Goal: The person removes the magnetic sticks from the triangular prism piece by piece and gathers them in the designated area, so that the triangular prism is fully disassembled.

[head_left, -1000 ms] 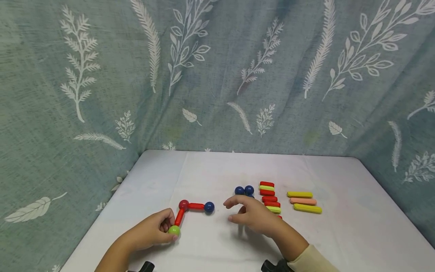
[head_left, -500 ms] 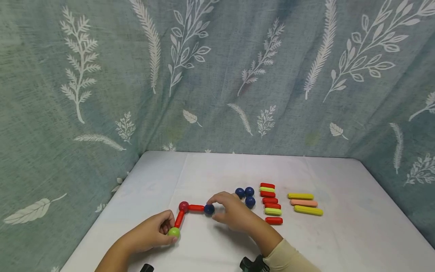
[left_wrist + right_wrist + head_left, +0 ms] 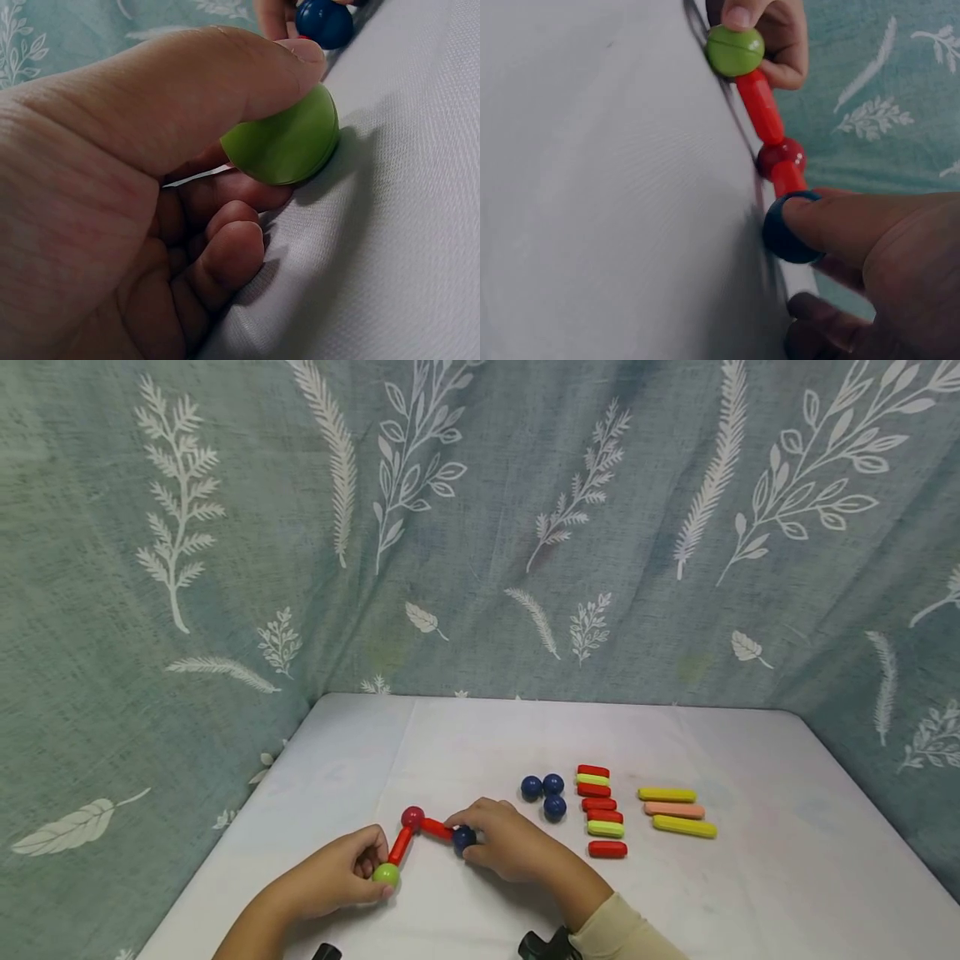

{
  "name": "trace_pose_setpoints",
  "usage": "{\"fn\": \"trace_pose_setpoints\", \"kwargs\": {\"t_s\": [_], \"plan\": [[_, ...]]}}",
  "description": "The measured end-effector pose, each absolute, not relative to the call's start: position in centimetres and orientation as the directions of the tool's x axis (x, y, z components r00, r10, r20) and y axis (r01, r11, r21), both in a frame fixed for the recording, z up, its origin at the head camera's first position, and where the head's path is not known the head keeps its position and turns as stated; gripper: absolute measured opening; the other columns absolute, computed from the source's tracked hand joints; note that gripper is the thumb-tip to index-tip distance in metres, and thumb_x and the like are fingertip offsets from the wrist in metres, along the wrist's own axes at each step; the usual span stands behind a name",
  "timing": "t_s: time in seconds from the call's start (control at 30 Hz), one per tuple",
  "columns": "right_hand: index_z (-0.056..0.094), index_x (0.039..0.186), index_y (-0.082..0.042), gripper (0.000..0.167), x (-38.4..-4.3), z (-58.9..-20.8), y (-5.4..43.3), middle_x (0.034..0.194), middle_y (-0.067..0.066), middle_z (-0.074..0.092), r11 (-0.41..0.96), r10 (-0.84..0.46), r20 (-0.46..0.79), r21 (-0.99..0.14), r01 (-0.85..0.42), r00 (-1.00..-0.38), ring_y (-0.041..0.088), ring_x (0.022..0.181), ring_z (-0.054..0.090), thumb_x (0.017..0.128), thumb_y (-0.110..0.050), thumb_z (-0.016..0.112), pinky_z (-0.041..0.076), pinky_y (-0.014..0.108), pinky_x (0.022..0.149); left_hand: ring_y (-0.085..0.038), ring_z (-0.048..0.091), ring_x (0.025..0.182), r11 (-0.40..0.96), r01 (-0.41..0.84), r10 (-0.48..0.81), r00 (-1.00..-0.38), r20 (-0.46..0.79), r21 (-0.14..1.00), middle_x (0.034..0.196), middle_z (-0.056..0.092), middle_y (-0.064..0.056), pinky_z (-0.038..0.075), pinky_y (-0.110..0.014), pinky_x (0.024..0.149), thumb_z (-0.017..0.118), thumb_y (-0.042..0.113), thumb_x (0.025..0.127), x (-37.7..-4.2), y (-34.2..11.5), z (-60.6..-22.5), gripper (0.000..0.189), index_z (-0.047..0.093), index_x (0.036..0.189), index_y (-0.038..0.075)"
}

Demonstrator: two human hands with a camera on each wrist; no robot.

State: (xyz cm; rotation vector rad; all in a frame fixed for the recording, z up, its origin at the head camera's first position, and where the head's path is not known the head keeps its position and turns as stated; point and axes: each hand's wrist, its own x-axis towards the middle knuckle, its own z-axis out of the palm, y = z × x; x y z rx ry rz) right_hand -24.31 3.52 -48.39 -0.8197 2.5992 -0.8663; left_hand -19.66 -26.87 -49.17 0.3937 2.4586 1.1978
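Note:
On the white table lies a bent chain of balls and rods. Its green ball [image 3: 386, 874] is pinched between thumb and fingers of my left hand [image 3: 337, 868]. From there a red rod [image 3: 401, 844] leads to a red ball [image 3: 412, 817], and a second red rod [image 3: 436, 829] runs on to a blue ball [image 3: 464, 839]. My right hand [image 3: 513, 843] pinches that blue ball, its thumb [image 3: 817, 217] pressed on the near side. In the left wrist view the green ball [image 3: 289, 139] sits under the thumb, while the other fingers curl loosely below.
Behind the right hand, several loose blue balls [image 3: 553, 784] lie grouped. A column of short red and light-green rods [image 3: 607, 849] stands to their right. Farther right are longer yellow rods [image 3: 684, 826] and one orange rod [image 3: 674, 811]. A patterned cloth [image 3: 480, 527] hangs behind the table.
My right hand came left from beside the loose blue balls and took hold of the chain's blue ball. That ball has swung toward me, narrowing the chain's bend. My left hand stays on the green ball.

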Motion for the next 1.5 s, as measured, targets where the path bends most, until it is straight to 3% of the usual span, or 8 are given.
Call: {"fn": "trace_pose_setpoints", "kwargs": {"t_s": [0.2,0.5,0.73,1.2,1.5], "plan": [[0.068,0.134,-0.04,0.042,-24.2,-48.7,3.7,0.125,-0.018,0.066,0.643,-0.601,-0.064,-0.631,-0.435,-0.797,0.01,0.121,0.056,0.096,-0.026,0.078,0.048,0.04,0.106,-0.017,0.054,0.081,0.61,0.092,0.399,-0.894,-0.205,0.787,0.087,0.056,-0.005,0.046,-0.029,0.065,0.091,0.025,0.082,-19.5,-26.7,-49.1,0.044,0.055,0.102,0.011],[0.074,0.122,-0.043,0.03,-24.1,-48.7,3.7,0.113,-0.017,0.062,0.648,-0.606,-0.066,-0.618,-0.445,-0.792,0.004,0.109,0.056,0.095,-0.03,0.079,0.05,0.036,0.103,-0.017,0.054,0.081,0.603,0.079,0.399,-0.891,-0.214,0.794,0.088,0.056,-0.006,0.047,-0.029,0.064,0.09,0.025,0.082,-19.5,-26.7,-49.2,0.044,0.055,0.103,0.011],[0.074,0.124,-0.042,0.031,-24.2,-48.9,3.8,0.114,-0.016,0.063,0.653,-0.59,-0.057,-0.621,-0.434,-0.806,0.004,0.108,0.058,0.095,-0.032,0.079,0.05,0.037,0.103,-0.017,0.054,0.082,0.604,0.077,0.398,-0.892,-0.216,0.793,0.088,0.057,-0.006,0.047,-0.029,0.064,0.091,0.026,0.082,-19.5,-26.7,-49.1,0.044,0.055,0.103,0.011],[0.071,0.13,-0.035,0.035,-24.0,-49.0,4.8,0.126,-0.012,0.067,0.66,-0.563,-0.059,-0.632,-0.405,-0.825,0.011,0.123,0.061,0.096,-0.03,0.078,0.049,0.044,0.109,-0.016,0.054,0.081,0.604,0.091,0.405,-0.891,-0.207,0.792,0.087,0.056,-0.005,0.047,-0.029,0.064,0.09,0.025,0.083,-19.6,-26.7,-49.4,0.043,0.055,0.103,0.011],[0.069,0.131,-0.03,0.041,-23.7,-48.6,5.6,0.133,-0.006,0.068,0.685,-0.461,-0.103,-0.672,-0.28,-0.882,0.019,0.122,0.065,0.092,-0.027,0.082,0.053,0.05,0.104,-0.018,0.054,0.082,0.605,0.081,0.396,-0.894,-0.211,0.792,0.088,0.056,-0.005,0.047,-0.03,0.064,0.091,0.024,0.082,-19.6,-26.8,-49.3,0.044,0.055,0.103,0.011]]}}
